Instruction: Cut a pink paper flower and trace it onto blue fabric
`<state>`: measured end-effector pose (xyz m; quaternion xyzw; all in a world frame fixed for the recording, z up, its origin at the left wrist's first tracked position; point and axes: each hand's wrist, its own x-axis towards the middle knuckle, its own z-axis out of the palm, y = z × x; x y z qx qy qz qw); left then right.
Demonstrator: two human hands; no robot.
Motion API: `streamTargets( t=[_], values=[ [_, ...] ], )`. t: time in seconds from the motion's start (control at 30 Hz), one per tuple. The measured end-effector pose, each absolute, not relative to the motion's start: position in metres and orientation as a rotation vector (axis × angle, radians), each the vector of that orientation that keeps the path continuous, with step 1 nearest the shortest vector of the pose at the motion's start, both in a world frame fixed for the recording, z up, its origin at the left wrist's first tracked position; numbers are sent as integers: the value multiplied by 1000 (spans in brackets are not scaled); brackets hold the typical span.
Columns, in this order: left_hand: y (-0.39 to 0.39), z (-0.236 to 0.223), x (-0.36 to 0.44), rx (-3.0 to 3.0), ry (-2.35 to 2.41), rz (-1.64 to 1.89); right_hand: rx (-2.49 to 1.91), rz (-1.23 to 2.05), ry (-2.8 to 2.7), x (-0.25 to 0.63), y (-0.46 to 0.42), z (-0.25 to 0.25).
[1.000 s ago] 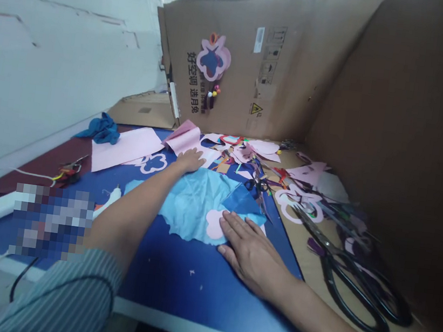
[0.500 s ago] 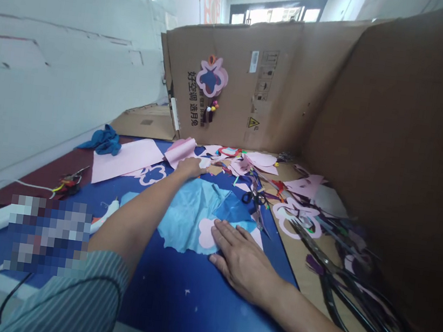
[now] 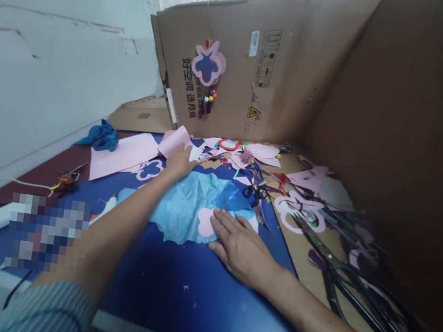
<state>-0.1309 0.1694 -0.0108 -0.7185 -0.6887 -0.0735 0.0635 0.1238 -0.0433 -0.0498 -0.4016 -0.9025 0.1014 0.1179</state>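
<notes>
While your spread right hand seemingly steadies the pink cutout on blue cloth, your left hand, grip unclear, by rolled paper near the table's far edge, likely needs a light touch next.

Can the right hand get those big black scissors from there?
Probably yes: the scissors lie to the right of the right hand and nothing seems to lie on them, though the forearm hides part of them. The hand would first leave the pink flower cutout.
</notes>
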Motion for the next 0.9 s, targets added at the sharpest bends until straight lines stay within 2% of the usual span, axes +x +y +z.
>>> streamTargets(
  t=[0.17, 0.3, 0.47, 0.63, 0.77, 0.9],
  values=[
    [108, -10, -99, -2300, -2013, -630, -1175, 248, -2630, 127, -42, -54],
    [47, -17, -74, -2205, -2044, -817, -1177, 225, -2644, 129, -42, -55],
    [1, -29, -52, -2346, -1948, -692, -1193, 230, -2644, 134, -39, -51],
    [-4, -35, -45, -2506, -1937, -443, -1203, 239, -2654, 134, -41, -50],
    [-1, -40, -47, -2531, -1930, -399, -1189, 235, -2594, 148, -35, -33],
    [0, -43, -46, -2542, -1951, -388, -1555, 76, -2243, 180, 0, 0]
  ],
)
